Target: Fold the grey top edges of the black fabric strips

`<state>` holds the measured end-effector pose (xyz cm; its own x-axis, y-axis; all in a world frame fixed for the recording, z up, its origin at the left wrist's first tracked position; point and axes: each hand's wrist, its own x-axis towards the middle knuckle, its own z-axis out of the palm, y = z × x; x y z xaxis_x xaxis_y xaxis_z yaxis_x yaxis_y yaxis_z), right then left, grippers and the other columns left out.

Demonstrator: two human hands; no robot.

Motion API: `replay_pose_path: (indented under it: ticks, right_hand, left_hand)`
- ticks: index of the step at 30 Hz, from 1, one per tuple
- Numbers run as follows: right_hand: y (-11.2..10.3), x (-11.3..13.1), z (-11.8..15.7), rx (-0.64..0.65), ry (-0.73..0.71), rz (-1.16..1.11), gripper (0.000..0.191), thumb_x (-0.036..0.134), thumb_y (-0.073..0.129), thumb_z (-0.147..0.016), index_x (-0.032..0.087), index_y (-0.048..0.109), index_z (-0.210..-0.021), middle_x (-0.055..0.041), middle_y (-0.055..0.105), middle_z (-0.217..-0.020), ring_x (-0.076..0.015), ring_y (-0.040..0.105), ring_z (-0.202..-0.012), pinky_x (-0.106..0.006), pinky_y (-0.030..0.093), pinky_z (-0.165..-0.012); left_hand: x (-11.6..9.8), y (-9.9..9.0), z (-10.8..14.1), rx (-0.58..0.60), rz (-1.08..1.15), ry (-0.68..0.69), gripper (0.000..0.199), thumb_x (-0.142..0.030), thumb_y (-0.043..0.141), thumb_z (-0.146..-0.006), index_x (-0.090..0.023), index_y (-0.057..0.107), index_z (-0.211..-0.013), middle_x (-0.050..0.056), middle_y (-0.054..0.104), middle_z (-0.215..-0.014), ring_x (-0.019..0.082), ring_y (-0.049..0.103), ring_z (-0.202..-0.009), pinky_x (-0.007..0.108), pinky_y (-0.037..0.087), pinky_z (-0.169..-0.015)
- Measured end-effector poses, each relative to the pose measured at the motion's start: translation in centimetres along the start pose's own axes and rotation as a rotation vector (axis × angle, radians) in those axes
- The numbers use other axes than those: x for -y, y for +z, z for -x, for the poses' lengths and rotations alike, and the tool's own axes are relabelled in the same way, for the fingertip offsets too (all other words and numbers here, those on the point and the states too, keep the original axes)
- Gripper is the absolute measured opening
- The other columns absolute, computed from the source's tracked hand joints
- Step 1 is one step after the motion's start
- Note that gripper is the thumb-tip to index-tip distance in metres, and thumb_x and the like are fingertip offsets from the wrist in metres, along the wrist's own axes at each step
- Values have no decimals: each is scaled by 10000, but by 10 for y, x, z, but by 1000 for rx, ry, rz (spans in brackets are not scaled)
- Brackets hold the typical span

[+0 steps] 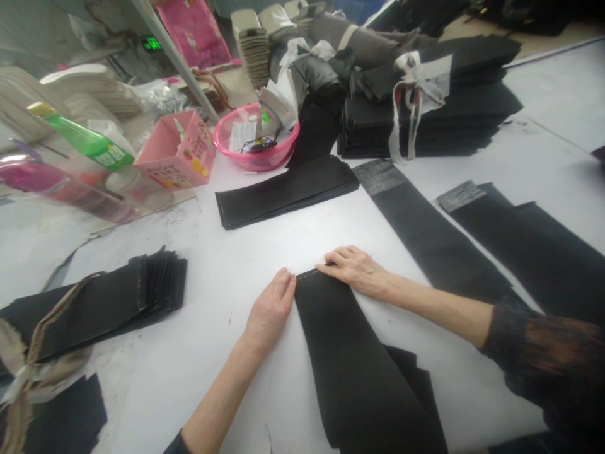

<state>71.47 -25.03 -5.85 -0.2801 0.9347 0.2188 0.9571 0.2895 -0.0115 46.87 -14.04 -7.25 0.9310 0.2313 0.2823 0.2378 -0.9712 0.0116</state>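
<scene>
A long black fabric strip (350, 353) runs from the table's middle toward me, with a pale stitched or marked line along its far edge. At that edge's left corner is my left hand (273, 308), its fingers pressed together on the material. My right hand (355, 270) grips the right corner, thumb along the edge and fingers curled. Under the strip's right side, another dark piece (416, 372) partly shows. Just beyond my hands lies a stack of black strips (288, 192). Right of my right hand, a black strip with a greyish end (420, 221) stretches diagonally.
On the left lies a stack of black pieces (113, 296) with a cloth tie across it. A pink basin (258, 161), pink box (177, 151) and green bottle (87, 139) stand behind. Tied black bundles (425, 120) sit at the back right, more black strips (529, 246) at right.
</scene>
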Motion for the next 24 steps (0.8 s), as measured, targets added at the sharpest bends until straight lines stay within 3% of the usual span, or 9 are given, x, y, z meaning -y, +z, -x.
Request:
replay_pose_path:
  ticks: [7,12,16,20,24]
  right_hand:
    - [-5,-2,15,-7,59,-44,327,139,436,-961,216,558,-1255,-82,586,-1137,-199,514,-1017,-357,425,-875]
    - [-9,-4,21,3,218,-167,286,127,469,-946,234,627,-1159,-50,594,-1192,-194,510,-1091,-332,436,-882]
    - [-16,4,1,8,414,-281,206,203,505,-945,234,656,-1081,-33,640,-1072,-171,539,-1009,-279,441,-828]
    - [-19,24,-32,151,421,-268,162,295,633,-874,198,655,-1002,-66,635,-1049,-221,522,-1030,-312,409,-851]
    - [-18,27,-54,227,442,-288,153,289,715,-795,184,667,-895,-74,654,-940,-233,569,-920,-297,413,-744]
  left_hand:
    - [-1,5,6,-39,-23,-15,381,-6,377,-890,-40,501,-1249,225,552,-1283,301,478,-1271,423,491,-1010]
    - [-2,10,11,-109,80,-98,406,-23,377,-894,-113,490,-1274,167,554,-1305,261,469,-1286,444,474,-1033]
    - [-3,12,14,-110,172,-185,378,-70,363,-914,-144,492,-1263,144,540,-1319,240,473,-1282,457,453,-1048]
    - [-3,12,16,-122,246,-284,331,-99,352,-924,-156,538,-1191,129,549,-1284,230,471,-1276,435,434,-1061]
    - [-5,10,14,-171,425,-379,290,-148,386,-933,-190,563,-1159,103,562,-1259,222,486,-1252,430,399,-1076]
